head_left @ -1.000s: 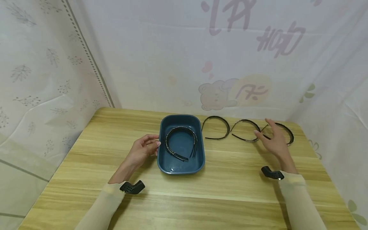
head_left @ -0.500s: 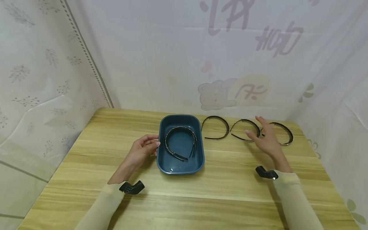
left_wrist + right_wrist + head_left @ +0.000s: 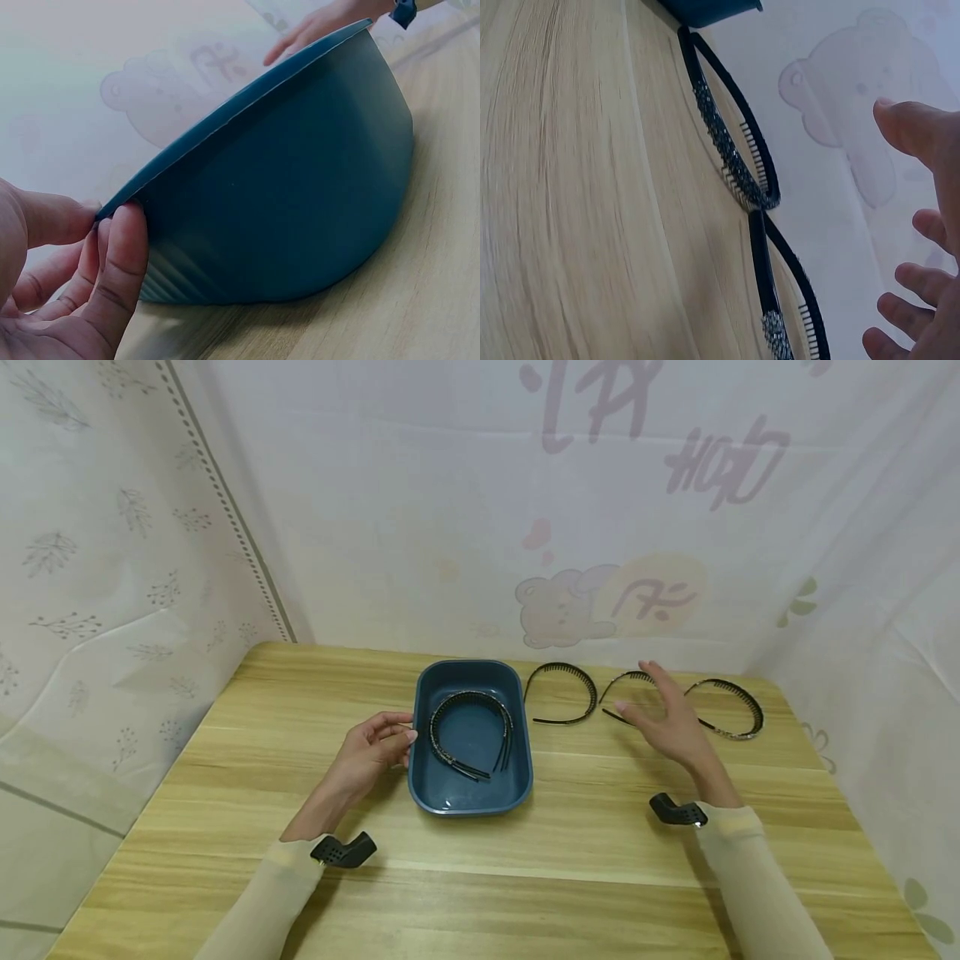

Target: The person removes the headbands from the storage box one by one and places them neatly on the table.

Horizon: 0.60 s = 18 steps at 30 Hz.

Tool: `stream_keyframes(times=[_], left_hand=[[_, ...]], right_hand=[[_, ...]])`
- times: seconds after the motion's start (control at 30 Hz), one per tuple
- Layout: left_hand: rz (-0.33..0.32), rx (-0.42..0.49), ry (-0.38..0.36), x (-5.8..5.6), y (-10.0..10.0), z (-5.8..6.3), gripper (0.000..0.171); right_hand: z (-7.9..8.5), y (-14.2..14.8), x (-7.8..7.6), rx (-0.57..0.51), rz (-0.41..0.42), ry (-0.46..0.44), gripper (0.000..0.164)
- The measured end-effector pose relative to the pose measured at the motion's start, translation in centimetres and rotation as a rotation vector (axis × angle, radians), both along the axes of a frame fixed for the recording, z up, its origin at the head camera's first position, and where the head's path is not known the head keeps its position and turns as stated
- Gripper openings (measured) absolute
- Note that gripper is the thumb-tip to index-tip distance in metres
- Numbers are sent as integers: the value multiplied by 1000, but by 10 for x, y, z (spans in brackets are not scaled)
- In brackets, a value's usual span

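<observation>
My left hand pinches the left rim of a deep blue plastic tub, thumb on top and fingers beneath, as the left wrist view shows. Inside the tub lie several black toothed headbands nested together, with glittery trim. On the table to its right, three more lie in a row: a near headband, a middle headband and a far-right headband. My right hand hovers over the middle one with fingers spread, holding nothing, and hides part of it.
A wood-grain table carries everything. Behind it hangs a pale printed cloth with a bear drawing, close to the table's back edge. Patterned cloth also hangs at both sides. The row of headbands runs along the back edge.
My right hand has moved left, from beside the far-right headband to over the middle one. The left hand, the tub and the headbands stay where they were.
</observation>
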<state>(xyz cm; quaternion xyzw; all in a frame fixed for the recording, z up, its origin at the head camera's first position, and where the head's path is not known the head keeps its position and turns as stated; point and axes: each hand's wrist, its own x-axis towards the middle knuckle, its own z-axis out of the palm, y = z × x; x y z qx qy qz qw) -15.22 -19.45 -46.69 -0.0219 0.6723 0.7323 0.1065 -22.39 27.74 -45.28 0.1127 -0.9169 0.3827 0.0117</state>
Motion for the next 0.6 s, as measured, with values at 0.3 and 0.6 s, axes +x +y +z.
stream_keyframes(times=[0.3, 0.6], left_hand=[[11, 5, -1, 1, 1, 2, 41], [2, 4, 0, 1, 0, 1, 42]], right_hand=[[5, -19, 1, -15, 34, -31, 85], [2, -36, 0, -12, 115, 58, 85]])
